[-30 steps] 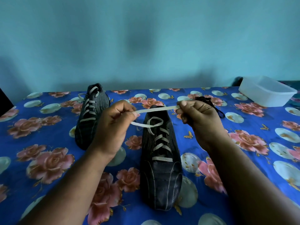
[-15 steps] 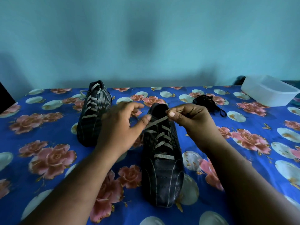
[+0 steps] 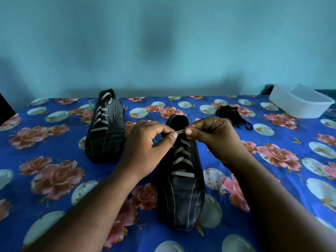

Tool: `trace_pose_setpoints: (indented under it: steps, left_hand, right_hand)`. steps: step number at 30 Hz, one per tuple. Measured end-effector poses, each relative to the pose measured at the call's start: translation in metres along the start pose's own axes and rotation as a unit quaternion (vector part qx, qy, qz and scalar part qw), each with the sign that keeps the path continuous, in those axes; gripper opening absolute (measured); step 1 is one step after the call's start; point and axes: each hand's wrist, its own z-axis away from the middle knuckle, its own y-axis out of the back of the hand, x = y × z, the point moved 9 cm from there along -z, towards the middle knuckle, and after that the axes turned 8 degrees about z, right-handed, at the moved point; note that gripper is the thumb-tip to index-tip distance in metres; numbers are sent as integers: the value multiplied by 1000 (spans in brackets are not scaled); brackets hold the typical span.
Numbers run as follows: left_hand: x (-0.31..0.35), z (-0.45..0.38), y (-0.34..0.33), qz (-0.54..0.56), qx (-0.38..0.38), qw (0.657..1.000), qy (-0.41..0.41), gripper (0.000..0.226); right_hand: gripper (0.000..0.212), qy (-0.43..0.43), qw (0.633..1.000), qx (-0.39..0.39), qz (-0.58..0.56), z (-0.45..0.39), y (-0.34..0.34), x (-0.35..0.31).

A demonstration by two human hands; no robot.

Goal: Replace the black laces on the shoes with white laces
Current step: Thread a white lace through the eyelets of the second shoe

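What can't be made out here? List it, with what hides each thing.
Head view only:
- Top eyelets of the near shoe: covered by the left hand and right hand.
- Rest of the white lace end they pinch: behind the fingers.
- Inside the white tub: its wall blocks it.
- Black laces: too tangled to count.
- Dark object at the left edge: cut off.

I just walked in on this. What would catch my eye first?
Both hands, left and right, pinch a white lace above the near black shoe at centre. A second white-laced shoe sits back left, and black laces lie piled back right.
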Motion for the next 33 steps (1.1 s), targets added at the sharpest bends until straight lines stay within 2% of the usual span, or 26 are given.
trace_pose_setpoints:
  steps: [4,13,18,21,24,27,30,33]
  left_hand:
    - [9,0,-2,-16,-9,999,-33,33]
    - [12,1,1,-26,12,998,-48,25]
    - [14,0,5,-25,29,998,-56,20]
    - [13,0,6,-23,28,998,-41,16]
    - [4,-1,2,-25,20,999,-19,12]
    - [4,-1,0,-19,23,999,-20,10]
    - [8,3,-9,-33,8,999,-26,8]
    - [6,4,-13,-63,9,998,-3,13]
  right_hand:
    - [14,12,999,-23,-22,2,-16,3]
    - [14,5,997,-54,-52,1,-22,10]
    - [8,7,997,-39,-67,2,-28,11]
    - [15,0,997,-20,-73,-1,-25,15]
    - [24,-2,1000,7,3,-3,-13,16]
    - [23,15,992,-35,124,-4,-15,21]
    - [22,6,990,-74,124,-4,-20,30]
    - [20,2,994,-83,71,-6,-19,35]
